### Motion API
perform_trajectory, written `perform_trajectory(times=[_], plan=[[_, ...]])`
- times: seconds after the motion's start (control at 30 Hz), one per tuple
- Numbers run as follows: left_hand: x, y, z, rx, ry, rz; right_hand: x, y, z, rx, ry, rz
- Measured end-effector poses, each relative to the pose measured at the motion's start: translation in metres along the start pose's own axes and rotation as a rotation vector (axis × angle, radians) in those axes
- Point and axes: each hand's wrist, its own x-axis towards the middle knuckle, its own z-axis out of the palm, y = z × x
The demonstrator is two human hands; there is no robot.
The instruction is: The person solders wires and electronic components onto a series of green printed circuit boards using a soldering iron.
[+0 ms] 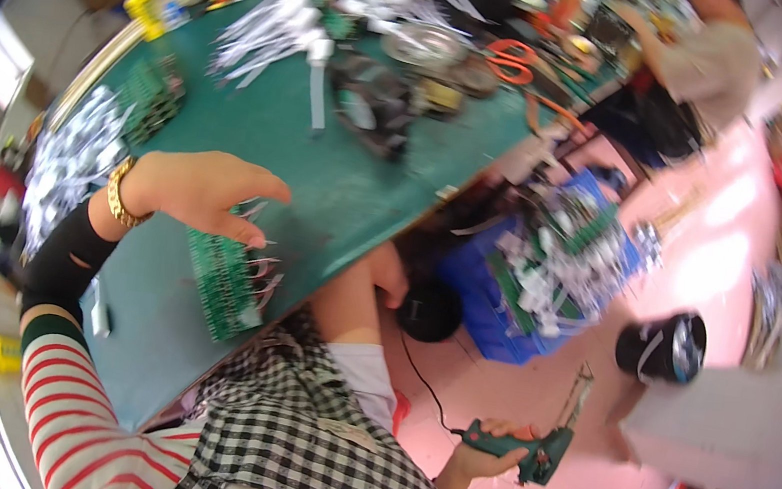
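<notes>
Our right hand (480, 457) has its grip clenched round the green handle of a soldering gun (532, 448), held low on the right, off the desk and over the pink floor (709, 282). The gun's thin tip points up and away, and a black cord (422, 376) runs from the handle back toward the desk's underside.

Our left hand (202, 191) is over the near part of the green desk (342, 166), fingers curled down, the tips touching the far end of a green circuit board (226, 281). We cannot tell whether that grip pinches the board or only rests on it. The board lies flat near the desk's edge, with thin metal leads sticking out along its right side. A gold bracelet (120, 194) sits on that wrist, above a black sleeve.

To the left on the desk lies a heap of white parts (69, 166), with more boards (152, 97) just beyond it. Farther off are orange scissors (509, 60) among clutter. Below the desk's right edge stands a blue crate (504, 302) full of boards, and a black bucket (664, 346) stands on the floor to its right. Another person (702, 58) sits at the far right.
</notes>
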Motion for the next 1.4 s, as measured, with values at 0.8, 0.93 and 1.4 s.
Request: perform_trajectory(times=[0.8, 0.93, 1.4], plan=[[-0.210, -0.201, 0.080, 0.075, 0.907, -1.111, -0.124, -0.024, 0.163, -0.072, -0.597, 0.028], [-0.232, -0.267, 0.085, -0.106, 0.539, -1.338, -0.136, -0.015, 0.179, 0.004, -0.623, 0.136], [-0.263, -0.144, 0.162, -0.140, 0.602, -1.075, -0.130, -0.006, 0.193, 0.017, -0.708, 0.324]])
